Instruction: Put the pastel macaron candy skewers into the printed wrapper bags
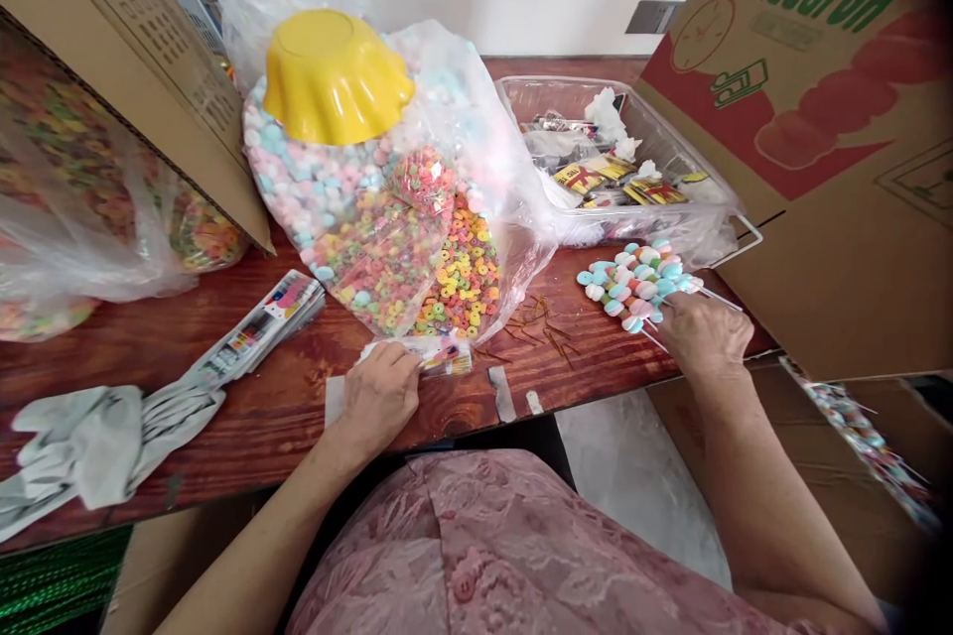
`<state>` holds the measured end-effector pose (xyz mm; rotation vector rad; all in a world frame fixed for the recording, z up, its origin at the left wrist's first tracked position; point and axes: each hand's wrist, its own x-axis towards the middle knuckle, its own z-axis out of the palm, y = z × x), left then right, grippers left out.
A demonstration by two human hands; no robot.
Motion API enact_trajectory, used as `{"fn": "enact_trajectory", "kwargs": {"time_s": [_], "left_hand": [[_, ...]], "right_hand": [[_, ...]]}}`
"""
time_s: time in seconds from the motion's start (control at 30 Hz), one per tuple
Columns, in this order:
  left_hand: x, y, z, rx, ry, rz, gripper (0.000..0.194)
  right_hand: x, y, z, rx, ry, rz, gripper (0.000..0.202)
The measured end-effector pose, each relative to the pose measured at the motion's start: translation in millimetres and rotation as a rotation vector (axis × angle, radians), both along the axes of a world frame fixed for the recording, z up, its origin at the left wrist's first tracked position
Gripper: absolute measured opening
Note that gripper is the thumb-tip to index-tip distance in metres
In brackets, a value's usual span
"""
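My right hand (707, 332) is closed around the white sticks of a bunch of marshmallow skewers (632, 283), whose pastel blue, pink and white pieces spread over the table's right side. My left hand (379, 397) is at the table's front edge, fingers curled on a small printed plastic bag (451, 357); its fingertips are partly hidden. Behind it lies a large clear bag (521, 218) of marshmallows (320, 189) and colourful ring candies (466, 268). Gold twist ties (547, 327) are scattered between my hands.
A yellow scalloped bowl (335, 79) sits upside down on the marshmallows. A clear plastic bin (617, 208) holds packets. Cardboard boxes (834, 248) flank the table (283, 427). At left lie flat printed bags (260, 327) and a pale glove (104, 437).
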<state>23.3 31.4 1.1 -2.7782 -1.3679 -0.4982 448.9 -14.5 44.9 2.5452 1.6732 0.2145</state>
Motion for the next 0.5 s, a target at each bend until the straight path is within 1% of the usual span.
{"fn": "enact_trajectory", "kwargs": {"time_s": [0.1,0.17,0.23,0.33,0.4,0.5], "left_hand": [[0,0,-4.4,0.053,-0.016,0.0,0.027],[1,-2,-5.3,0.063,0.032,-0.002,0.025],[1,-5,-4.3,0.034,0.061,0.002,0.022],[2,-7,-0.9,-0.036,0.032,0.029,0.022],[1,-7,1.3,-0.078,0.01,0.047,0.023],[2,-5,4.1,-0.128,0.032,0.079,0.023]], "right_hand": [[-2,0,2.8,0.034,-0.013,-0.108,0.047],[-5,-1,5.5,0.049,-0.01,-0.131,0.049],[-8,-4,9.2,0.071,0.0,-0.138,0.049],[-8,-10,19.1,0.098,0.051,-0.134,0.045],[-8,-15,30.1,0.027,0.058,-0.113,0.04],[-13,-21,51.1,-0.184,-0.064,-0.059,0.028]]}}
